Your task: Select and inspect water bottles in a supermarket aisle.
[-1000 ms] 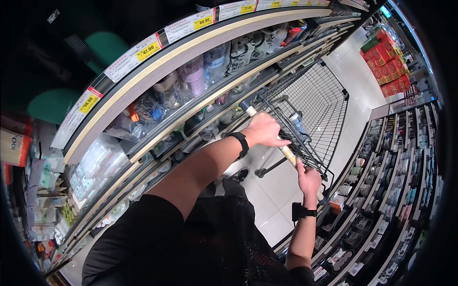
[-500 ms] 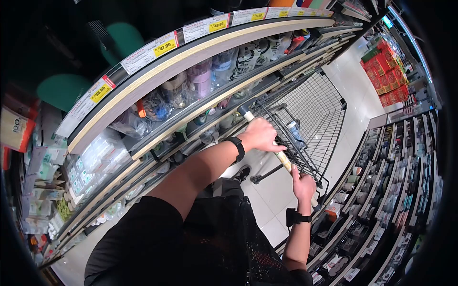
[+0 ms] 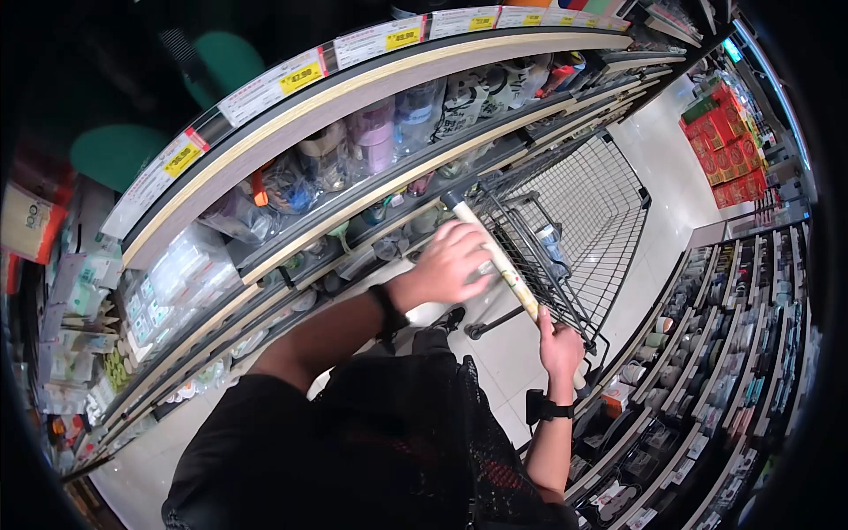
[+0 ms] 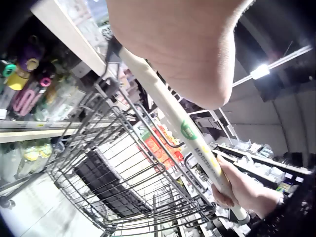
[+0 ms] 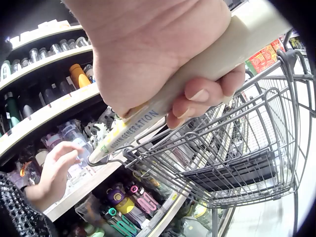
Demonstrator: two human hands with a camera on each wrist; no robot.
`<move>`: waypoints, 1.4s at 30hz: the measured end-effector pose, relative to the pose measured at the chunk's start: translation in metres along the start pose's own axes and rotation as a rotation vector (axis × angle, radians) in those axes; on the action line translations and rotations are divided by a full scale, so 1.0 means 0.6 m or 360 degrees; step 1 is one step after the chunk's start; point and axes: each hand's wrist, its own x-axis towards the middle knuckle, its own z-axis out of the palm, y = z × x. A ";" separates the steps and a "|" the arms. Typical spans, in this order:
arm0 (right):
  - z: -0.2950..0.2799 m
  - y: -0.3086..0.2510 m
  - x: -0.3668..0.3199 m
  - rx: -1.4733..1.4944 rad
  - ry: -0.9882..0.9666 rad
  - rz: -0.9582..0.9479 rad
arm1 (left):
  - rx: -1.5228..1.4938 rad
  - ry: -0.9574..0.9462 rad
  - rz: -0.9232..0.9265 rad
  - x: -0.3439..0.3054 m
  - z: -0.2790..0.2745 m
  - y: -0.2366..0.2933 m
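A black wire shopping cart (image 3: 601,212) stands in front of me in the head view, with a pale, printed handle (image 3: 508,269) running across its near end. My right hand (image 3: 559,346) grips the lower right part of that handle. In the right wrist view its fingers (image 5: 202,96) curl round the bar. My left hand (image 3: 446,265) is off the handle, close beside its upper left end. The right wrist view shows this left hand (image 5: 58,168) with loosely bent fingers and nothing in them. A blue-and-white patch (image 3: 550,240) shows inside the cart near the handle.
Shelves of bottles and wrapped cups (image 3: 371,137) line the left side, fronted by price tags (image 3: 300,78). Low shelves (image 3: 707,353) curve along the right. Red boxes (image 3: 724,150) are stacked farther down the aisle. Pale floor tiles (image 3: 508,375) lie beneath the cart.
My left hand has let go of the cart handle and drawn back to the left, toward my body. My right hand has kept its grip.
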 end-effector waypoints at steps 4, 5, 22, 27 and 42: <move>0.012 0.008 0.003 0.0000 0.0091 -0.0050 | 0.0172 -0.0207 -0.0619 -0.164 -0.058 -0.067; 0.013 0.004 0.002 -0.0004 0.0060 -0.0028 | 0.0297 -0.0316 -0.0890 -0.211 -0.065 -0.100; 0.015 0.016 0.003 -0.0057 0.0057 -0.0075 | 0.0615 -0.0679 -0.1963 -0.322 -0.057 -0.338; 0.012 0.019 0.004 -0.0037 -0.0001 -0.0077 | 0.0416 -0.0758 -0.2080 -0.336 -0.052 -0.375; 0.014 0.026 0.009 0.0001 -0.0033 -0.0081 | 0.0699 -0.0294 -0.1651 -0.296 -0.071 -0.248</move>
